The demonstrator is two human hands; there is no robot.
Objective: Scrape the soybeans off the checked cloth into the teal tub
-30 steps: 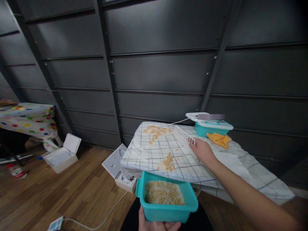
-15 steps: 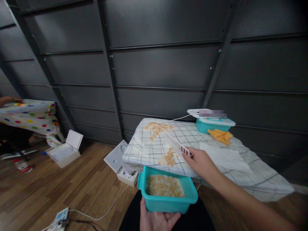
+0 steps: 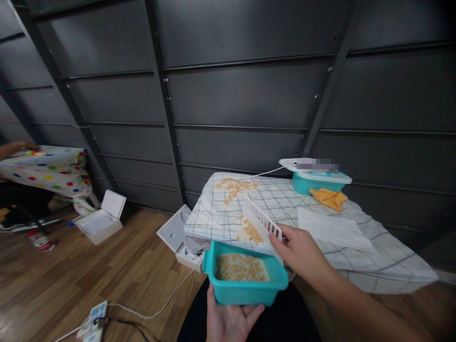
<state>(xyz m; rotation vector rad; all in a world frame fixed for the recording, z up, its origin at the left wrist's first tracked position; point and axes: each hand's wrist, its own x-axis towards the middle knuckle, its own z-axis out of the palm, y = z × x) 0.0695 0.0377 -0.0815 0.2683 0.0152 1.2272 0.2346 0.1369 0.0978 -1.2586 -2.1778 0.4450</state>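
My left hand (image 3: pixel 231 323) supports a teal plastic bin (image 3: pixel 245 295) from below, its fingers curled against the underside. Yellow beans mixed with white grains (image 3: pixel 240 268) cover the bin's floor. Pinched in my right hand (image 3: pixel 299 247) is a white slotted plastic panel (image 3: pixel 261 221), tilted on edge over the table. Its lower edge stands beside a small pile of beans and grains (image 3: pixel 252 233) at the table's front edge, just above the bin's far rim. A second, wider spread of beans and grains (image 3: pixel 235 186) lies farther back on the checked tablecloth (image 3: pixel 213 221).
At the table's back right stands a lidded teal box (image 3: pixel 313 184), with an orange cloth (image 3: pixel 329 198) before it and a white sheet (image 3: pixel 331 228) nearer. Open white boxes (image 3: pixel 185 254) and a power strip (image 3: pixel 94 323) lie on the floor. A co-worker's hand (image 3: pixel 21 146) is far left.
My right hand has brought the slotted panel nearer and turned it, so its near end now hangs lower by the bin. The bin has risen slightly toward the table edge.
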